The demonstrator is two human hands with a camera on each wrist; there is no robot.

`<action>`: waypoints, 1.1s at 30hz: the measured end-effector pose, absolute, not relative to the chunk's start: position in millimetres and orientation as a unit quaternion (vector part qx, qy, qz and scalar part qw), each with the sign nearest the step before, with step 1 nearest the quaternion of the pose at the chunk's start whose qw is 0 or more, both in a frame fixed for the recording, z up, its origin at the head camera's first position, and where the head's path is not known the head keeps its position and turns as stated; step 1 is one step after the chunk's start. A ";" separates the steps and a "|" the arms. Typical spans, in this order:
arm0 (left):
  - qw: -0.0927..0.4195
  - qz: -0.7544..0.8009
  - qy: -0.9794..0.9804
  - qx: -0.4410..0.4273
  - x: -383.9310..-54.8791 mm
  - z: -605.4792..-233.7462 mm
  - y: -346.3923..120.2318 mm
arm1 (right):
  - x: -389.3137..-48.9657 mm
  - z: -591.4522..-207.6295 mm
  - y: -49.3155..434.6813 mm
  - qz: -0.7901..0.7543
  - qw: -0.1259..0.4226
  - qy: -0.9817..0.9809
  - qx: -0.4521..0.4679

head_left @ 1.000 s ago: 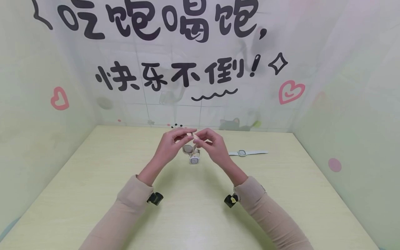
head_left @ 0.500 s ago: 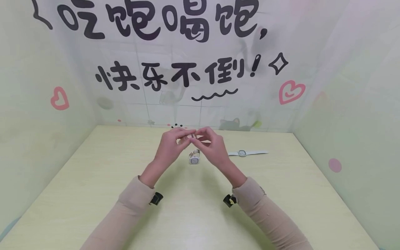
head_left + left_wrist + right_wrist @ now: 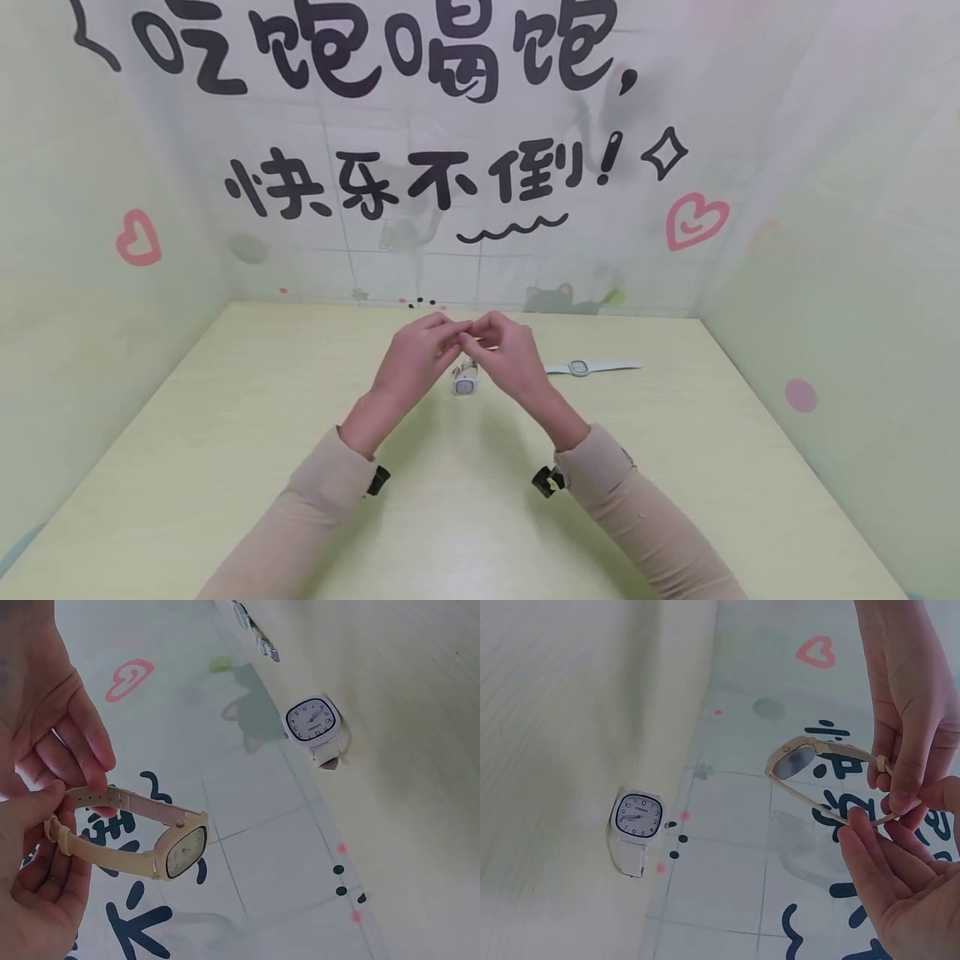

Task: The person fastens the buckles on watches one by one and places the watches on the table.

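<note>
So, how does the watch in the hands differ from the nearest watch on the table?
The held watch is beige; the resting watch is white. The held watch is off the table, its strap gripped by the left hand and right hand; the resting watch lies on the table. Both have rounded-square faces and straps that curve round.

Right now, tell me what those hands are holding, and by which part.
A beige wristwatch, by its strap: the left hand grips the buckle end, the right hand the holed end. Neither holds the case.
</note>
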State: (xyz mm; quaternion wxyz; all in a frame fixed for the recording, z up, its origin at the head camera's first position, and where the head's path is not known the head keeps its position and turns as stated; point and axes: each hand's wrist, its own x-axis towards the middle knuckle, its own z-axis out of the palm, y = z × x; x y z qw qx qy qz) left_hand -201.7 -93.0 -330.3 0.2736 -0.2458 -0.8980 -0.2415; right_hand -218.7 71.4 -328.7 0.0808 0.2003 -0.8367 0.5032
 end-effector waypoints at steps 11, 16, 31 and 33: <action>0.239 -0.330 -0.892 -0.197 -204.3 -332.9 -90.1 | -219.5 -331.4 69.7 0.450 0.153 -0.846 0.242; 0.219 -0.355 -0.891 -0.178 -205.6 -333.7 -88.6 | -219.2 -331.5 70.0 0.303 0.261 -0.876 0.270; 0.165 -0.324 -0.919 -0.149 -203.2 -329.2 -85.9 | -218.2 -337.2 70.0 0.283 0.287 -0.874 0.271; 0.156 -0.316 -0.925 -0.144 -203.3 -328.3 -86.4 | -218.5 -336.9 70.5 0.301 0.286 -0.869 0.268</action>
